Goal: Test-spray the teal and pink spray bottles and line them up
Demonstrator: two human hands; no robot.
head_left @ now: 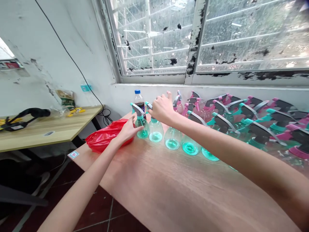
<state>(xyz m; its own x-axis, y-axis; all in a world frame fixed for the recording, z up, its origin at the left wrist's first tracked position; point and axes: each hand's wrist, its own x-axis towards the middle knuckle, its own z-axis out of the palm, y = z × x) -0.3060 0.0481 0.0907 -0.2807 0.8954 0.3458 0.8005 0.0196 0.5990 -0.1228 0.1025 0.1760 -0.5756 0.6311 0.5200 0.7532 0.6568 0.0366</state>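
Note:
At the left end of a row of bottles stands a green spray bottle (144, 132) with a grey and teal trigger head. My left hand (127, 131) is at its left side, thumb across the front and fingers curved along the body. Beside it is a clear-green spray bottle (155, 132), upright on the table. My right hand (162, 108) is closed over that bottle's trigger head, which it mostly hides, with one finger raised. A red plastic bag (101, 137) lies crumpled just left of my left hand.
Many spray bottles with pink or teal heads (260, 129) crowd the right of the wooden table (164, 187). A blue-capped dark drink bottle (138, 98) stands behind. Windows rise beyond; a second table (55, 129) at left holds a black strap device (31, 114).

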